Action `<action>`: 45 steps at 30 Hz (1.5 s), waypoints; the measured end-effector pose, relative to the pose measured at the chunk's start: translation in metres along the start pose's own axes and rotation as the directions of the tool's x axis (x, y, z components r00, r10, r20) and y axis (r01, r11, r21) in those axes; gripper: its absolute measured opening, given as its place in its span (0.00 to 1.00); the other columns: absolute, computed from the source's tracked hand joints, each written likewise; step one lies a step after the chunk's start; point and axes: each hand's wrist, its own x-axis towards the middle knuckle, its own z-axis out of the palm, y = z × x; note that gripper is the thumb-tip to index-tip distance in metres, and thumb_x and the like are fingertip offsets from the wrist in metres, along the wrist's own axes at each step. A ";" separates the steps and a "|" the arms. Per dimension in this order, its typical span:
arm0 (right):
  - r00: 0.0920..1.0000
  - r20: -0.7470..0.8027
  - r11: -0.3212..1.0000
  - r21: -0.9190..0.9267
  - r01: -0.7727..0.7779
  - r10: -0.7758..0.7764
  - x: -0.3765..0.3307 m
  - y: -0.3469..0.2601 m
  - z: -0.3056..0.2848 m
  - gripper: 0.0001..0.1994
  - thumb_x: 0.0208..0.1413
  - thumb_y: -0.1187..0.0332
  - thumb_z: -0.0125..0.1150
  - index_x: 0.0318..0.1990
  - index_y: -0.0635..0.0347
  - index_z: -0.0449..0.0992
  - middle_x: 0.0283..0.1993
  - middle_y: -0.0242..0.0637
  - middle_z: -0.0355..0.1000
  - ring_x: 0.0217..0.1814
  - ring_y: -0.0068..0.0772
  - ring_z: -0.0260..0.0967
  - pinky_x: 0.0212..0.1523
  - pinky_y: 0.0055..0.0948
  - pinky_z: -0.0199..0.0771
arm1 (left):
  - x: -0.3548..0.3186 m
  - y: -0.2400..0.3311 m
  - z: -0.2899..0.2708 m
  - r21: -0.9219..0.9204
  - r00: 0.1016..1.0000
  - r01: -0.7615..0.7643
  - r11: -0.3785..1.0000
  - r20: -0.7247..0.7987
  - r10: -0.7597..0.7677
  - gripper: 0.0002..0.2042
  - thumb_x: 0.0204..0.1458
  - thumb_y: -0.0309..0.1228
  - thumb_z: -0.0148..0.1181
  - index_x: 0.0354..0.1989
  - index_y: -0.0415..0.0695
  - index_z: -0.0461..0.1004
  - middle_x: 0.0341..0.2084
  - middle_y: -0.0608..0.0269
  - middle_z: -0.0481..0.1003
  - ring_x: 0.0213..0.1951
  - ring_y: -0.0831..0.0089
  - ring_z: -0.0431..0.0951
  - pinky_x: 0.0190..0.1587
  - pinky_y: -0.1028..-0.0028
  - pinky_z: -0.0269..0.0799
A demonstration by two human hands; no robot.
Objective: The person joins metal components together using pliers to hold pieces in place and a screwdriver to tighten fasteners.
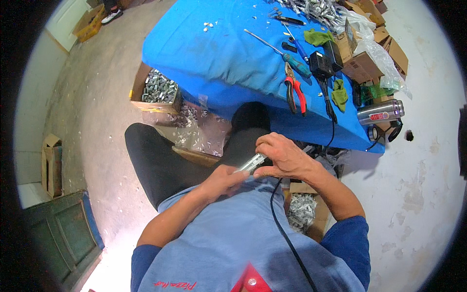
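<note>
Over my lap, a short silver-white metal piece (251, 163), slim with an uneven slotted surface, is held between both hands. My left hand (224, 181) is closed round its lower left end. My right hand (281, 156) grips the upper right end, thumb below and curled fingers above. The fingers cover both ends, so its full shape is hidden. Beyond my hands, a blue-covered table (214, 63) carries red-and-black pliers (295, 93) and a green-handled screwdriver (296, 65). Another screwdriver (300, 48) has a blue handle.
A cardboard box (155, 106) full of small metal parts stands left of the table. At its right lie a black power adapter (321, 64), green cloths (339, 96) and a steel flask (382, 113). A black cable (287, 233) crosses my shirt. Metal pieces (316, 7) pile up at the far end.
</note>
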 end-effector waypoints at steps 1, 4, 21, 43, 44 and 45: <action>0.999 0.048 1.000 -0.005 0.001 -0.001 0.001 -0.002 -0.005 0.26 0.48 0.49 0.66 0.41 0.64 0.72 0.41 0.46 0.70 0.41 0.50 0.69 0.42 0.39 0.70 | 0.000 0.001 0.001 0.013 1.000 -0.011 1.000 -0.005 0.011 0.20 0.54 0.49 0.60 0.23 0.46 0.66 0.15 0.71 0.62 0.16 0.81 0.58 0.18 0.78 0.52; 0.962 0.212 0.985 -0.040 -0.166 0.170 0.010 -0.007 -0.011 0.29 0.46 0.44 0.66 0.41 0.64 0.72 0.35 0.44 0.71 0.41 0.50 0.69 0.41 0.42 0.69 | 0.004 0.000 -0.001 -0.021 0.999 -0.016 1.000 0.029 0.017 0.21 0.54 0.51 0.61 0.23 0.46 0.66 0.15 0.70 0.62 0.16 0.81 0.58 0.18 0.78 0.51; 0.989 0.143 1.000 0.015 0.021 -0.023 0.019 0.002 0.002 0.20 0.49 0.51 0.63 0.30 0.62 0.69 0.25 0.48 0.70 0.30 0.56 0.70 0.30 0.49 0.68 | 0.009 0.000 -0.006 -0.148 0.988 0.074 0.986 0.145 -0.052 0.19 0.55 0.48 0.60 0.23 0.46 0.67 0.14 0.71 0.61 0.16 0.80 0.60 0.18 0.79 0.56; 0.950 0.104 0.931 0.194 -0.310 0.295 0.002 -0.008 0.034 0.38 0.45 0.52 0.69 0.59 0.63 0.62 0.18 0.47 0.69 0.20 0.48 0.71 0.23 0.38 0.67 | 0.009 0.000 -0.014 -0.124 0.982 0.108 0.986 0.169 -0.086 0.20 0.55 0.47 0.61 0.23 0.43 0.70 0.14 0.70 0.62 0.17 0.80 0.60 0.19 0.78 0.55; 0.942 0.102 0.919 0.207 -0.334 0.320 0.002 -0.010 0.034 0.38 0.45 0.53 0.70 0.60 0.63 0.61 0.19 0.47 0.69 0.21 0.48 0.71 0.24 0.38 0.68 | 0.008 0.003 -0.014 -0.125 0.983 0.107 0.986 0.163 -0.086 0.19 0.55 0.47 0.61 0.24 0.43 0.70 0.14 0.70 0.62 0.17 0.80 0.60 0.19 0.78 0.55; 0.934 0.099 0.907 0.220 -0.358 0.345 0.003 -0.011 0.035 0.38 0.45 0.54 0.70 0.60 0.63 0.60 0.20 0.48 0.70 0.22 0.47 0.72 0.24 0.38 0.68 | 0.006 0.006 -0.013 -0.125 0.984 0.105 0.986 0.157 -0.085 0.19 0.55 0.47 0.60 0.24 0.43 0.70 0.14 0.70 0.62 0.17 0.80 0.59 0.19 0.78 0.55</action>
